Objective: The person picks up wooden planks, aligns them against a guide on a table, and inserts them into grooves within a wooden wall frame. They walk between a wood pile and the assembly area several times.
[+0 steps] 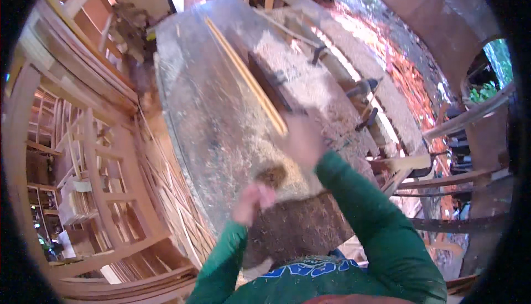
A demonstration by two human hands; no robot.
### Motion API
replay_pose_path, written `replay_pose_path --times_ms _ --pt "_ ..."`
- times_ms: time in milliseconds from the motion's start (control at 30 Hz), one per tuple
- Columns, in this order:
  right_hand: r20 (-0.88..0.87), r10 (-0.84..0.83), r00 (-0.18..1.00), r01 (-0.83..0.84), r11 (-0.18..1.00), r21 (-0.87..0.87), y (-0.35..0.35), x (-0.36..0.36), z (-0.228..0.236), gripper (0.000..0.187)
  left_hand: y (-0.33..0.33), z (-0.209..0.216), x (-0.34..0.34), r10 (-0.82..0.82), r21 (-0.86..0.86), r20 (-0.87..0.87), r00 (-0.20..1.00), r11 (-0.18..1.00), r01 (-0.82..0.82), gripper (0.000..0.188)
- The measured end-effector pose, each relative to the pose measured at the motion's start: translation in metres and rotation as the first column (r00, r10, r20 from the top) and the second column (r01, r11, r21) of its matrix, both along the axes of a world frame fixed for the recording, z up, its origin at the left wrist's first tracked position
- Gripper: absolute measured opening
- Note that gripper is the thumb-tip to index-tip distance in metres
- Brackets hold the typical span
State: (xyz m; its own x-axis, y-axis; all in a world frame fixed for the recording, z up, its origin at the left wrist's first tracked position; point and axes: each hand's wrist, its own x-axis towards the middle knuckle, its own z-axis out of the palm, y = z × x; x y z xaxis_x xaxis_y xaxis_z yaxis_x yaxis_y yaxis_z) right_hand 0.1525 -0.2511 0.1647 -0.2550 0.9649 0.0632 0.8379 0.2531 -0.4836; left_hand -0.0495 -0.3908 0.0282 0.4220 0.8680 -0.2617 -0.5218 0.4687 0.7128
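Note:
A long, narrow wooden strip (246,74), yellowish with a dark line along it, lies slantwise on the worn workbench top (193,99). My right hand (303,141) is at the strip's near end, smeared by motion, so whether its fingers grip the wood is unclear. Lower and to the left, my left hand (254,200) hovers over the bench's near part, also blurred, its fingers hard to make out. Just beyond it is a dark brown patch (271,176) amid pale sawdust (271,152); I cannot tell what it is.
Sawdust heaps (285,58) cover the bench's right half, beside a dark upright board (268,80) and clamp-like metal parts (362,88). Wooden frames (110,193) lean at the left, with thin strips (180,215) on the floor. Reddish shavings (406,66) lie beyond the bench's right side.

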Motion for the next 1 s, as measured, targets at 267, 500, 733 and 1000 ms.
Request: replay_pose_path --times_ms 267,500,733,1000 --pt "-0.317 -0.057 0.947 -0.005 0.982 -0.191 -0.288 0.088 -0.026 0.036 -0.155 0.170 -0.012 -0.332 0.567 0.266 0.905 0.813 0.132 0.064" --pt "-0.278 -0.135 0.951 0.073 0.972 -0.222 -0.440 0.160 -0.042 0.028 -0.195 0.364 0.019 -0.638 0.998 0.060 0.768 0.061 -0.027 0.027" --pt "-0.422 -0.052 0.905 -0.050 0.972 -0.228 -0.517 0.195 -0.014 0.027 -0.322 0.396 0.076 -0.287 0.949 0.309 0.907 0.036 -0.313 0.021" --pt "-0.507 -0.115 0.854 0.009 0.978 -0.207 -0.599 0.219 0.017 0.037 -0.452 0.389 0.114 -0.069 0.945 0.326 0.943 0.022 -0.326 0.008"
